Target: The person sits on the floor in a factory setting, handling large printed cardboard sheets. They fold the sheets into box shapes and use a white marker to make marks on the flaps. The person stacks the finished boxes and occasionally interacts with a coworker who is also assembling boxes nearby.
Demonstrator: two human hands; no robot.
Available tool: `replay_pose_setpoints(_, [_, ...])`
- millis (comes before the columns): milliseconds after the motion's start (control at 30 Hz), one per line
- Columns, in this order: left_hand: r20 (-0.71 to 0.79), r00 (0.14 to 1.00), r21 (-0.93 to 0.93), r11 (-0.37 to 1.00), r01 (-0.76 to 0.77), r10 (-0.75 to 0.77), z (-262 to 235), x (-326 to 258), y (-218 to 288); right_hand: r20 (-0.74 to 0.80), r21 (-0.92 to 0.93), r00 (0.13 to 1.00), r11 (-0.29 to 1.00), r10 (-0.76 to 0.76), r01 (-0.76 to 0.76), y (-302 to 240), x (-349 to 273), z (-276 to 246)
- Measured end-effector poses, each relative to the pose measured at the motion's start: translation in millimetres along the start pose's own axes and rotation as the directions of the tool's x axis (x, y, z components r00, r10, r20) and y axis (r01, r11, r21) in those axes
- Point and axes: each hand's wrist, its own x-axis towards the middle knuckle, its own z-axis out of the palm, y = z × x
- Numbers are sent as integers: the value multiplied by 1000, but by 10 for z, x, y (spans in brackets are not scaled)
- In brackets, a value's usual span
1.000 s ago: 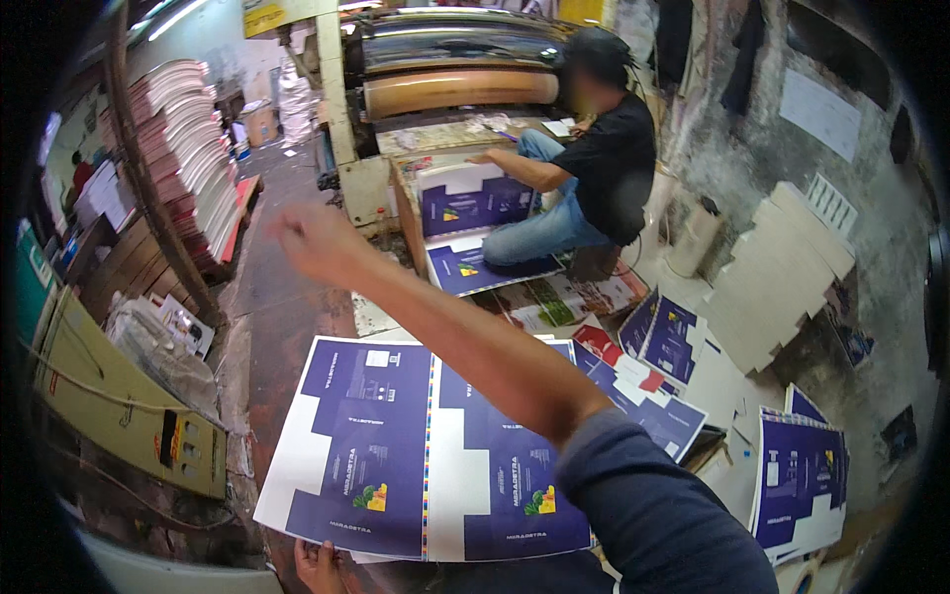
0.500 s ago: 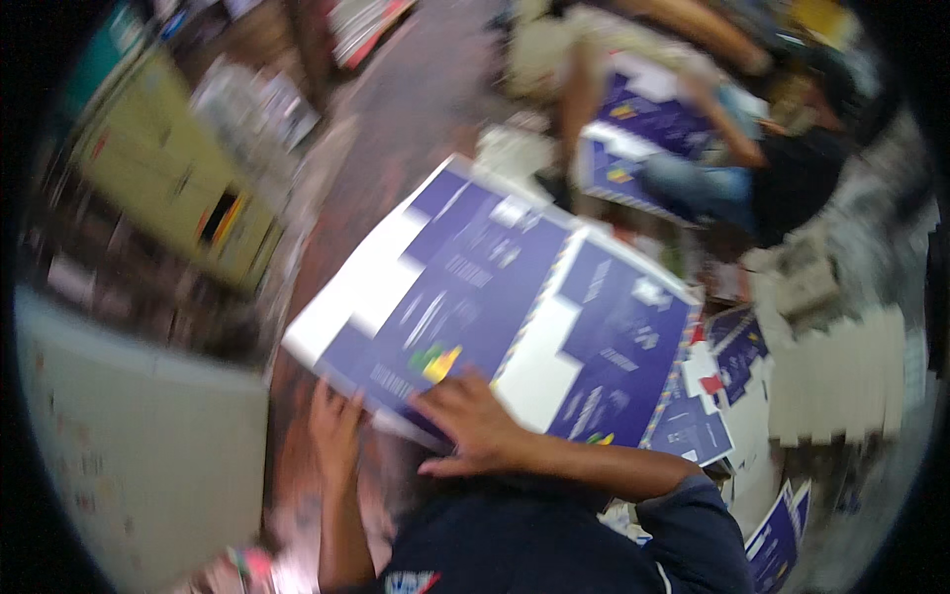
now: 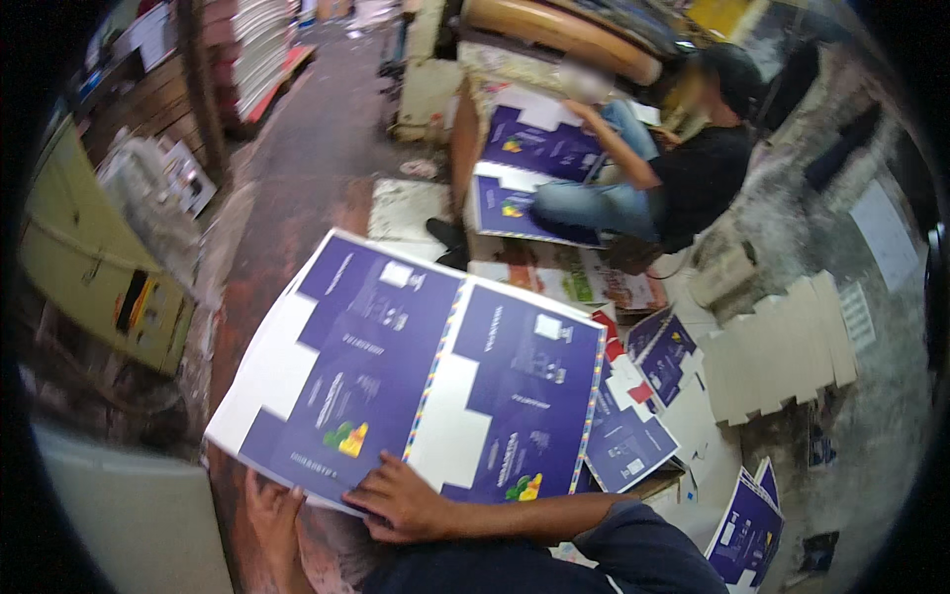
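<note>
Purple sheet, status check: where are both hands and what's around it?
Right hand flat on the purple printed sheet, near edge. Left hand at its lower-left edge, fingers under. Co-worker seated beyond; loose sheets at right.

You look across a worn reddish-brown concrete floor (image 3: pixel 327 139), a pale green metal cabinet (image 3: pixel 94 267) at your left, stacked paper (image 3: pixel 259 45) beyond it.

large flat purple-and-white printed carton sheet (image 3: pixel 416 386), unfolded, tilted, lying face up.

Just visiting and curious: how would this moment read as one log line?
left hand: under sheet edge | right hand: flat on purple printed sheet | co-worker: seated behind
</note>
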Motion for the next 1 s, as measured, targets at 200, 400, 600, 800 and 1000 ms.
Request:
replay_pose_setpoints(200, [158, 982, -15, 994, -107, 108, -79, 83, -36, 20, 14, 997, 997, 80, -80, -47, -96, 25])
replay_pose_setpoints(400, [43, 998, 219, 974, -53, 44, -130, 63, 116, 43, 100, 994, 989, 104, -108, -36, -198, 118])
replay_pose_setpoints(600, [-12, 964, 309, 918, -249, 266, -193, 309, 55, 8, 159, 994, 981, 108, -108, 20, -236, 63])
replay_pose_setpoints(800, [28, 972, 2, 972, -233, 233, -524, 574, -3, 41, 153, 998, 987, 39, -44, 107, -204, 85])
replay_pose_setpoints(1000, [-9, 998, -307, 950, -54, 54, -271, 353, 95, -4, 52, 996, 995, 84, -83, 15, -80, 45])
